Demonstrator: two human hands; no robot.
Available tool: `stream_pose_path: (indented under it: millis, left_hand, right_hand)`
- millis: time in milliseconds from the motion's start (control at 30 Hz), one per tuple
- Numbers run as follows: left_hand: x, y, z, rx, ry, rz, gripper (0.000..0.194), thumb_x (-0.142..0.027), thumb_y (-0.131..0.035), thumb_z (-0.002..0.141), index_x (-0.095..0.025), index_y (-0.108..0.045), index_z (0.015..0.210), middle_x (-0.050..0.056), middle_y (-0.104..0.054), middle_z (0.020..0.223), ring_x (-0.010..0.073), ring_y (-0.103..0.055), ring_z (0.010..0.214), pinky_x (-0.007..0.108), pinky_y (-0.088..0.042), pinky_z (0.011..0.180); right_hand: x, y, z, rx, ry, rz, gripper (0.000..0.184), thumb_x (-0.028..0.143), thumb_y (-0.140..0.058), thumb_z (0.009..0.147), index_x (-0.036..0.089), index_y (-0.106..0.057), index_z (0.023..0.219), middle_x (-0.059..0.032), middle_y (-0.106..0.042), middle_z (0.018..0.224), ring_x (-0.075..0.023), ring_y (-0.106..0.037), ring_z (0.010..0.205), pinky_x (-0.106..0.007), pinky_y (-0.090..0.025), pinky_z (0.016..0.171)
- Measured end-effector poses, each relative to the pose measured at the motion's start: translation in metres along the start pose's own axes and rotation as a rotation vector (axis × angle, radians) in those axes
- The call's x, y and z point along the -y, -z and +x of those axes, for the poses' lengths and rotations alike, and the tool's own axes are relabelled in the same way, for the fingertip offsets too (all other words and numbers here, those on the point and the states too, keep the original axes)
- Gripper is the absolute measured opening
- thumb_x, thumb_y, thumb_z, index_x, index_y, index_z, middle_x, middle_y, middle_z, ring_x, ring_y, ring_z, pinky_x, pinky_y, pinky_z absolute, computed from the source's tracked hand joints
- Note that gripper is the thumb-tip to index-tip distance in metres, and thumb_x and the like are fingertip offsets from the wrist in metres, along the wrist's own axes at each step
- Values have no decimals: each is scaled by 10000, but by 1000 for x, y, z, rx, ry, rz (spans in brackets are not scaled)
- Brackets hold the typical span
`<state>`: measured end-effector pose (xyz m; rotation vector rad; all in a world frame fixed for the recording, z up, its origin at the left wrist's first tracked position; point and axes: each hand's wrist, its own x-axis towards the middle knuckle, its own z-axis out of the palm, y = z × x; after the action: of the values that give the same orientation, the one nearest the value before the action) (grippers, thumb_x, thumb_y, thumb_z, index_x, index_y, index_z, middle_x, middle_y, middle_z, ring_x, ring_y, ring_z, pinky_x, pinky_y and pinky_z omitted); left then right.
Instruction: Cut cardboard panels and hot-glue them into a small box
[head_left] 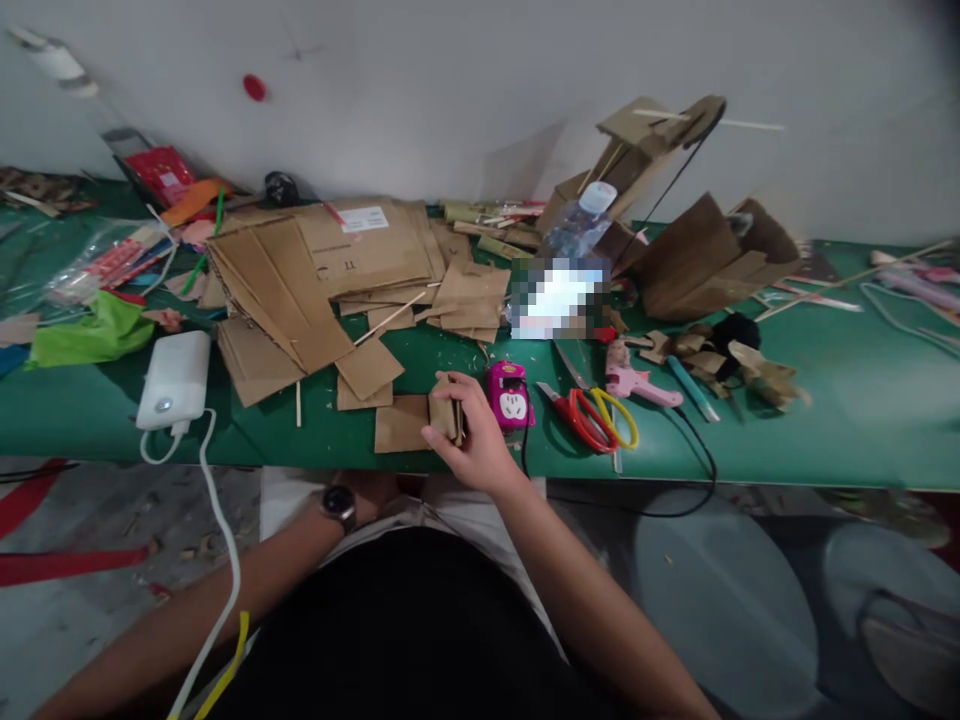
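Note:
My right hand (478,432) is closed round a small folded or stacked piece of brown cardboard (444,408), thumb on the near side and fingers over the top. It stands at the right end of a flat cardboard rectangle (403,424) lying at the table's front edge. Just right of the hand is a magenta power socket (511,397). My left hand (375,490) rests low by my lap, below the table edge, beyond a dark wristwatch (338,505); its fingers are hidden.
Cardboard sheets (375,250) pile up at the back. Red-handled scissors (589,425), yellow-handled scissors (616,418) and a pink glue gun (637,382) lie to the right. A white power bank (174,380) with a cable sits left. Behind stand a plastic bottle (581,225) and cardboard boxes (697,260).

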<state>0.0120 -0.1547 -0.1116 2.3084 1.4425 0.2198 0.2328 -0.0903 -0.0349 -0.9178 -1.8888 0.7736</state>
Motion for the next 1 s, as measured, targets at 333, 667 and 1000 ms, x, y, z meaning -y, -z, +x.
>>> stream_pose_path:
  millis: [333, 667, 1000]
  left_hand:
    - [37, 25, -102, 126, -132, 80, 381, -234, -540, 1060, -252, -759, 1370, 84, -800, 1365, 328, -736, 1285, 550, -550, 1178]
    - [-20, 95, -13, -243, -412, 104, 370, -304, -647, 1052, -195, -655, 1406, 138, -756, 1308, 334, -678, 1280, 530, -591, 1095]
    - [-29, 86, 46, -227, -132, 81, 521, -405, -777, 951, -134, -620, 1366, 200, -670, 1447, 414, -614, 1355, 598, -493, 1162]
  right_hand:
    - [-2, 0, 0, 13, 1, -15, 392, 385, -733, 1020, 299, -544, 1352, -191, -582, 1478, -362, -567, 1499, -614, -526, 1186]
    - [-4, -3, 1, 47, 9, -11, 525, 333, -749, 1002, 285, -518, 1471, -184, -583, 1552, -343, -542, 1525, -591, -473, 1255]
    - [-11, -7, -8, -82, -40, 96, 605, 429, -733, 1018, 277, -421, 1513, -194, -572, 1579, -339, -584, 1487, -583, -475, 1259]
